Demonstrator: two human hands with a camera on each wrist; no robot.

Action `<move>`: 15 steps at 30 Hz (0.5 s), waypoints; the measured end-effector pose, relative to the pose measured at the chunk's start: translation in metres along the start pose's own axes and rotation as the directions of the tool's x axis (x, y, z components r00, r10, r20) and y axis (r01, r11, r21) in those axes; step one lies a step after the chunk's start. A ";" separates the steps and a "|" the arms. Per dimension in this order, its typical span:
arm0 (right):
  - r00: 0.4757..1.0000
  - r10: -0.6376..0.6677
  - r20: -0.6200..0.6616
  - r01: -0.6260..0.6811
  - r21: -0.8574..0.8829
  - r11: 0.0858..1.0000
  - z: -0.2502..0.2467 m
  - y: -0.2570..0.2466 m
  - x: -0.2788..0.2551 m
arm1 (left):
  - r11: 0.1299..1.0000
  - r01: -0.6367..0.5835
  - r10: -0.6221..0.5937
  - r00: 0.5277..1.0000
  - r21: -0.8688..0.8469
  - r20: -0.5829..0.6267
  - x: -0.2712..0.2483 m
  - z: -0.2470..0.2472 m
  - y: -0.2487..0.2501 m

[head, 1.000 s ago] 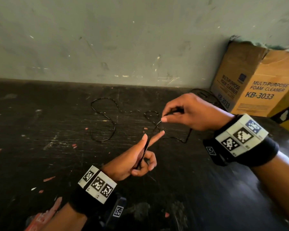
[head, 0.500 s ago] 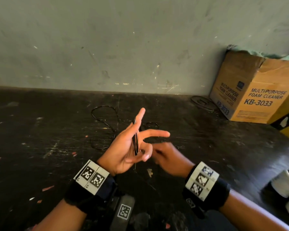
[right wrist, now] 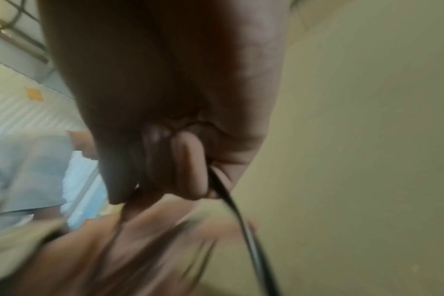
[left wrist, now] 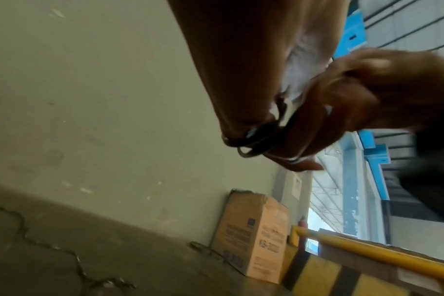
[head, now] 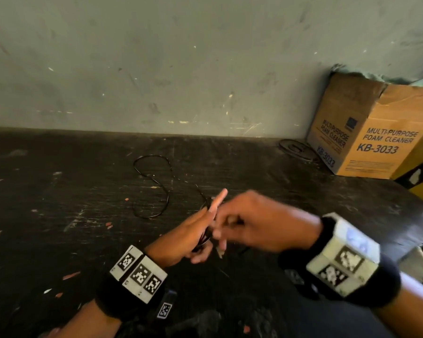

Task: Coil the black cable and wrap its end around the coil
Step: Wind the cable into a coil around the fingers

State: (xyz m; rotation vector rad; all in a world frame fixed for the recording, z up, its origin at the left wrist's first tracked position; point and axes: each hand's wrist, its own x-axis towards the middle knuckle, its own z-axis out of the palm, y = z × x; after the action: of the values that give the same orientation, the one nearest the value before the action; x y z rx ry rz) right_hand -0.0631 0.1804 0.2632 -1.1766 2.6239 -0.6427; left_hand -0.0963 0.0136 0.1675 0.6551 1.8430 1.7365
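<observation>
My left hand [head: 181, 237] is up over the dark desk [head: 59, 240], index finger straight and pointing away from me, lower fingers curled in. Several loops of the black cable [head: 154, 189] are wound round that hand; the left wrist view shows the strands bunched at the finger ends [left wrist: 251, 138], so it has hold of the coil.

My right hand [head: 259, 223] is pressed right up against the left, fingers curled, motion-blurred in the head view. In the right wrist view the fingertips [right wrist: 190, 170] pinch 1 strand of cable [right wrist: 241, 220] that runs down and away from the hand toward the left palm.

The loose remainder of the cable lies on the desk beyond my hands in an S-like curve, with 1 thin run leading from it up to the left hand's finger.

Far right by the wall [head: 156, 69] sits a cardboard box [head: 376, 132] printed MULTI-PURPOSE FOAM CLEANER KB-3033. A dark flat ring-shaped item [head: 294, 147] lies on the desk just beside the box; can't tell what it is. Both wrists carry black bands with white marker blocks [head: 138, 273]. Small reddish flecks are scattered on the desk surface.
</observation>
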 end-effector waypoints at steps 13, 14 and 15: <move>0.898 0.128 -0.420 -0.117 0.052 0.992 -0.007 0.095 0.004 | 0.810 0.022 0.250 0.891 -0.585 0.379 -0.013 0.000 0.020; 0.903 0.135 -0.408 -0.111 0.083 0.990 0.011 0.097 0.005 | 0.777 0.023 0.275 0.887 -0.629 0.372 -0.011 -0.001 0.024; 0.912 0.141 -0.385 -0.104 0.116 0.988 0.030 0.096 0.006 | 0.751 0.022 0.283 0.893 -0.660 0.351 -0.009 -0.002 0.029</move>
State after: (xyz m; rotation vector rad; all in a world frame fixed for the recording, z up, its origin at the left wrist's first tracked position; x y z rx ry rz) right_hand -0.1200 0.2232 0.1919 -0.9241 2.9207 -1.0600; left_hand -0.0908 0.0083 0.1967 0.8006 0.8069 1.9605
